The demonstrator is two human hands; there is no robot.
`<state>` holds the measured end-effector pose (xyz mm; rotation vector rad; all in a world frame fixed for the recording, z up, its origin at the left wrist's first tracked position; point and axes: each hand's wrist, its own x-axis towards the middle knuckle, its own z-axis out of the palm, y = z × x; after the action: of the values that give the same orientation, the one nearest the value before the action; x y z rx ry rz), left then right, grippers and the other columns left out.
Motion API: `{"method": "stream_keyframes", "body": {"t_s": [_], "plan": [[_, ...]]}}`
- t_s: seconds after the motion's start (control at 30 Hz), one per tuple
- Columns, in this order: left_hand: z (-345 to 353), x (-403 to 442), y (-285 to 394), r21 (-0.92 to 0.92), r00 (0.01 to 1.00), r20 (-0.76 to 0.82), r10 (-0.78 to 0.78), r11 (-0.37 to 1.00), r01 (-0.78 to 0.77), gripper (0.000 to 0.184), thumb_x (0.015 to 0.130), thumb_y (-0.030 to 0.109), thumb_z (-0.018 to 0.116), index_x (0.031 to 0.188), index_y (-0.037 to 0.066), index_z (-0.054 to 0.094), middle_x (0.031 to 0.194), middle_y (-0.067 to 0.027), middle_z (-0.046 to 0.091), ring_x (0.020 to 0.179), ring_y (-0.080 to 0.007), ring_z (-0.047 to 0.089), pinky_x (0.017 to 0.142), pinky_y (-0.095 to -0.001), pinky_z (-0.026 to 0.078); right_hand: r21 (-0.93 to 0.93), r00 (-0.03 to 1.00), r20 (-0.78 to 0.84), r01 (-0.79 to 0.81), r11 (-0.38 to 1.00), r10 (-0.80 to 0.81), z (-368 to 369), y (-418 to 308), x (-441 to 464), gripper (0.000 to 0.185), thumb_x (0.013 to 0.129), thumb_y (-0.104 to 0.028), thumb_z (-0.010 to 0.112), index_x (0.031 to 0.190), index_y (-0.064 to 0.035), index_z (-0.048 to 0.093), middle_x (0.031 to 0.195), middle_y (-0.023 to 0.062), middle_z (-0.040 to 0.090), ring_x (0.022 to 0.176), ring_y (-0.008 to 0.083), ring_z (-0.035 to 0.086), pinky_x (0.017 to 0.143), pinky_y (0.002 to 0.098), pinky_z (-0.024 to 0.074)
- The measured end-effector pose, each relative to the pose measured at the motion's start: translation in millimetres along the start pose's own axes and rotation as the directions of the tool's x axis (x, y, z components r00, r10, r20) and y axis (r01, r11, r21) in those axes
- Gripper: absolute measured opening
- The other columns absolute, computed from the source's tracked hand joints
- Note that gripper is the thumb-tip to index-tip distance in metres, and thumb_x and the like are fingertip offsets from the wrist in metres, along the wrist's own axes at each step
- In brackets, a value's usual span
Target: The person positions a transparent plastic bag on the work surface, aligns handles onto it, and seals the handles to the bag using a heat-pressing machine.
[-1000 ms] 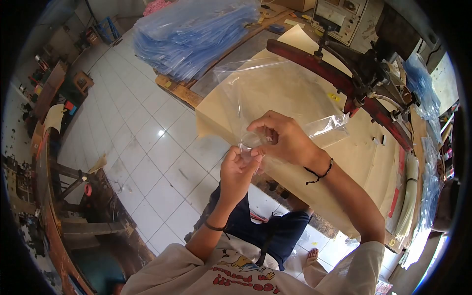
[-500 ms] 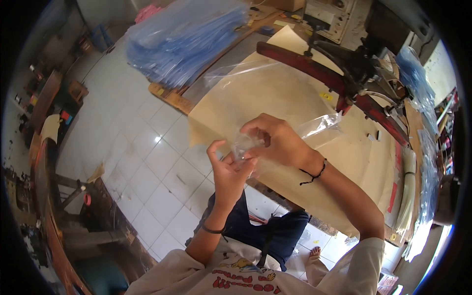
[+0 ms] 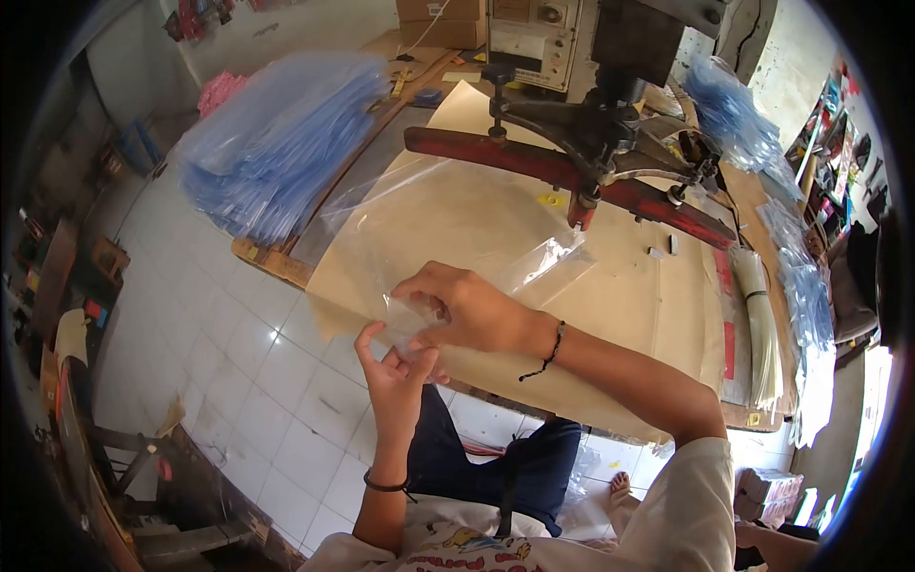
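Note:
Both hands meet near the front left edge of the work table, pinching one corner of a clear plastic sheet (image 3: 404,317). My right hand (image 3: 477,307), with a black cord bracelet at its wrist, is bent over the plastic, its fingers closed on it. Below and to the left, my left hand (image 3: 391,379) grips the same plastic between thumb and fingers, its index finger raised. The rest of the sheet spreads over brown paper (image 3: 629,324), with a shiny folded strip towards the machine. Fingertips and the gripped edge partly hide each other.
A heat-sealer-like press with a red bar (image 3: 486,153) stands over the brown paper. Blue-tinted plastic sheets (image 3: 276,143) are piled at left. A tied bundle of pale strips (image 3: 760,334) and more plastic (image 3: 810,305) lie at right. White floor tiles (image 3: 253,391) show at left.
The camera view has tilted up, bringing more of the press and back wall into sight. Both hands remain together on the plastic, with the fingers shifted slightly.

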<state>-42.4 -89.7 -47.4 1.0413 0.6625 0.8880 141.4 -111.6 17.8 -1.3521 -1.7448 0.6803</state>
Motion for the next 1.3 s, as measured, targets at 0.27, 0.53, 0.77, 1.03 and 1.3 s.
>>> {"method": "stream_keyframes", "body": {"t_s": [0.27,0.53,0.77,1.03,1.3], "plan": [[-1,3,3,0.043,1.0,-0.003,0.001,0.999,-0.001,0.07,0.09,-0.003,0.07,0.142,0.013,0.026,0.107,-0.0188,0.061,0.074,-0.0205,0.067,0.063,-0.0341,0.061,-0.035,0.999,-0.018,0.046,0.998,-0.047,1,2,-1,0.057,0.077,-0.012,0.085,0.13,-0.0067,0.063,0.105,0.0097,0.057,0.084,0.0217,0.06,0.077,0.0335,0.0528],[-4,-3,-8,0.186,0.984,-0.024,0.178,0.968,-0.171,0.071,0.089,0.004,0.075,0.144,0.012,0.031,0.113,-0.0147,0.058,0.096,-0.023,0.065,0.075,-0.0401,0.058,-0.071,0.993,-0.042,0.11,0.991,-0.113,5,4,-1,0.057,0.078,-0.014,0.085,0.13,-0.0048,0.062,0.109,0.0097,0.058,0.087,0.0222,0.061,0.078,0.0339,0.0533],[-9,15,43,0.769,0.73,0.415,0.543,0.22,-0.6,0.054,0.079,0.025,0.085,0.123,0.007,0.059,0.134,-0.0151,0.059,0.136,-0.0379,0.047,0.117,-0.0561,0.026,-0.062,0.998,0.059,-0.011,0.998,0.015,0,-6,1,0.056,0.08,-0.021,0.082,0.129,-0.0019,0.063,0.118,0.0152,0.06,0.106,0.0337,0.063,0.094,0.0413,0.0512],[-30,61,73,0.679,0.675,0.685,0.274,0.095,-0.728,0.08,0.073,0.041,0.087,0.135,0.004,0.051,0.142,-0.0162,0.057,0.144,-0.0371,0.041,0.122,-0.0587,0.018,-0.115,0.991,0.046,0.132,0.985,-0.127,5,11,4,0.049,0.081,-0.013,0.083,0.127,-0.0095,0.069,0.117,0.007,0.059,0.08,0.0193,0.061,0.074,0.0317,0.0535],[-54,98,47,0.74,0.766,0.305,0.566,0.365,-0.565,0.059,0.093,0.038,0.07,0.134,-0.001,0.053,0.127,-0.0202,0.059,0.122,-0.0402,0.053,0.108,-0.0492,0.038,-0.125,0.997,0.075,0.01,0.992,-0.001,2,1,3,0.051,0.081,-0.019,0.085,0.128,-0.0083,0.068,0.118,0.0073,0.058,0.077,0.018,0.06,0.074,0.0316,0.0528]]}}
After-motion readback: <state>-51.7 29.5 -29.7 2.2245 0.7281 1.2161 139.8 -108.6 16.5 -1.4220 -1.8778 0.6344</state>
